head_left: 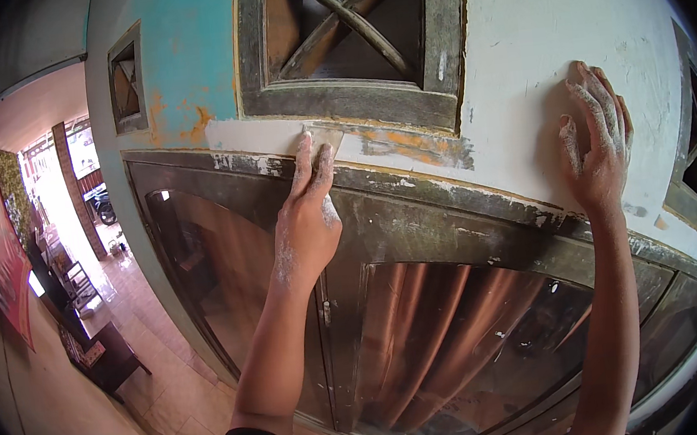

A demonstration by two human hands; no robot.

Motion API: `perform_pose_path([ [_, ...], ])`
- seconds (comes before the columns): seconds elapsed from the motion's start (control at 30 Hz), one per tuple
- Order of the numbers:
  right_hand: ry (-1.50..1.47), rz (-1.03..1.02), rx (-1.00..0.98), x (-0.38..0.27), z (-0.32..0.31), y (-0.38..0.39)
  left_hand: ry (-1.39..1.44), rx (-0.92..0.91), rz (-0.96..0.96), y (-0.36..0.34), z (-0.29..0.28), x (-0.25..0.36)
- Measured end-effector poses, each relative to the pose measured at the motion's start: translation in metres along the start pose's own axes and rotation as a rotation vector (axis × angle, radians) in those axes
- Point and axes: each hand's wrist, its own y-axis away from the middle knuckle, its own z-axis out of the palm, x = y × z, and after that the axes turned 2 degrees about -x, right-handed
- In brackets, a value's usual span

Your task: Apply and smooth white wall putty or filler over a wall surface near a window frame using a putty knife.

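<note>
My left hand (308, 213), dusted with white, is closed on a flat putty knife (332, 138). Two fingers press along its thin pale blade, which lies against the narrow wall strip under the vent frame; the grip is hidden in the hand. Smooth white filler (250, 136) covers the strip to the left of the blade, and bare orange-brown wall (413, 146) shows to its right. My right hand (598, 139), also powdery, rests on the white wall (511, 76) with thumb apart and fingers stretched upward, holding nothing.
Above the strip is a dark wooden vent frame (353, 95) with crossed bars. Below runs a paint-spotted wooden window frame (448, 204), with brown curtains (425, 319) behind glass. Turquoise paint (190, 56) remains at left. A dark table (114, 357) stands on the tiled floor (172, 394).
</note>
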Motion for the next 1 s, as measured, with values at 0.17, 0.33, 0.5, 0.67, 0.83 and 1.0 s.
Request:
perform_pose_path([
  [0.17, -0.015, -0.005, 0.007, 0.0, -0.001, -0.002, 0.003, 0.032, 0.008, 0.0, 0.0, 0.001],
  [0.33, -0.019, 0.008, -0.008, 0.0, -0.001, 0.0, 0.121, -0.016, -0.046, -0.005, -0.01, 0.006],
  [0.5, -0.01, 0.008, -0.009, -0.002, -0.001, -0.001, 0.083, -0.013, -0.016, -0.005, -0.006, -0.004],
  [0.67, 0.002, -0.004, -0.001, 0.003, -0.001, 0.0, 0.038, 0.034, 0.023, -0.004, -0.003, -0.003],
  [0.83, -0.004, -0.003, -0.002, 0.001, 0.0, 0.0, 0.026, 0.018, 0.016, -0.001, -0.004, -0.006],
  [1.0, -0.001, -0.003, 0.003, 0.0, 0.001, -0.001, 0.002, 0.002, 0.028, 0.003, -0.006, -0.012],
])
